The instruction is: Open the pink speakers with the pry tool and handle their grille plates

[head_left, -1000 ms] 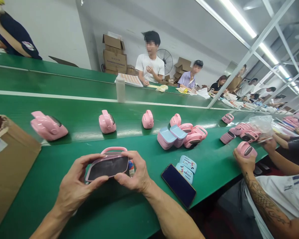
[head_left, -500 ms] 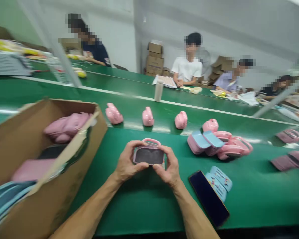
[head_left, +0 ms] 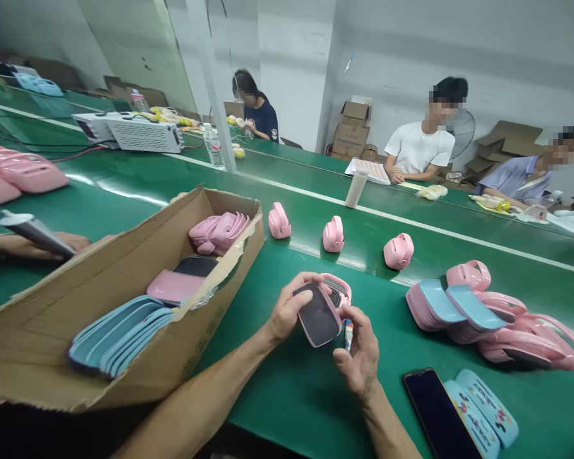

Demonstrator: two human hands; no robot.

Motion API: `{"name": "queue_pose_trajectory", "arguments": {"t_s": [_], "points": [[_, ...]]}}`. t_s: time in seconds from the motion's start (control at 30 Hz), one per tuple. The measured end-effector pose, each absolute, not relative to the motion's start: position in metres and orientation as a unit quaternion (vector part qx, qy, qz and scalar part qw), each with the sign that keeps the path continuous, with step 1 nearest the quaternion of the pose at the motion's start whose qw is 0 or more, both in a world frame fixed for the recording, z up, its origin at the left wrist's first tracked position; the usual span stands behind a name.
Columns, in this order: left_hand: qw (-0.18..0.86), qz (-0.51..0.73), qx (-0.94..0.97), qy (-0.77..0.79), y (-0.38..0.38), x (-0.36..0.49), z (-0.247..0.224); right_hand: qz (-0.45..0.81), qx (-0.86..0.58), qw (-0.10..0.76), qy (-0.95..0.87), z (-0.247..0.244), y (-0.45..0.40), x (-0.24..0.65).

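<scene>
Pink-rimmed dark panel (head_left: 319,319) above the desk (head_left: 277,395) is pinched by the left hand (head_left: 286,311); beside it, the right hand (head_left: 363,354) has thumb and forefinger apart around a small tube (head_left: 348,335), grip unclear.

We use the cardboard box (head_left: 227,293) as datum on the green desk (head_left: 277,398). Right of the box, we locate three pink handled cases (head_left: 333,234) spaced along the glossy strip; farther right of it, blue-topped stacks (head_left: 427,309) abutting more pink cases (head_left: 519,347), and a black phone (head_left: 437,408) beside two light-blue panels (head_left: 471,417).
</scene>
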State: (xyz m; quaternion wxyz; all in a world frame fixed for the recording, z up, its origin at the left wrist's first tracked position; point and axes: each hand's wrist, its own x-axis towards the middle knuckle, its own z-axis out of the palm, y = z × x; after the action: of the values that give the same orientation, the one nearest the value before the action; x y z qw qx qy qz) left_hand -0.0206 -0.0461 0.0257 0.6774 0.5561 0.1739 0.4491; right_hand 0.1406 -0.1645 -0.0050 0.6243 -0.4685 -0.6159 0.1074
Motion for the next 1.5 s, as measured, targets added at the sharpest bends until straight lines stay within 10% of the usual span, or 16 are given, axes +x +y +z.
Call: {"name": "queue_pose_trajectory", "arguments": {"t_s": [0.27,1.5], "points": [[0.803,0.320,0.498,0.069,-0.045,-0.024,0.042,0.163,-0.493,0.625,-0.583,0.000,-0.172,0.137],[0.405,0.250,0.826,0.302,-0.057,-0.041,0.068,0.230,-0.586,0.578,-0.519,0.006,-0.162,0.133]]}}
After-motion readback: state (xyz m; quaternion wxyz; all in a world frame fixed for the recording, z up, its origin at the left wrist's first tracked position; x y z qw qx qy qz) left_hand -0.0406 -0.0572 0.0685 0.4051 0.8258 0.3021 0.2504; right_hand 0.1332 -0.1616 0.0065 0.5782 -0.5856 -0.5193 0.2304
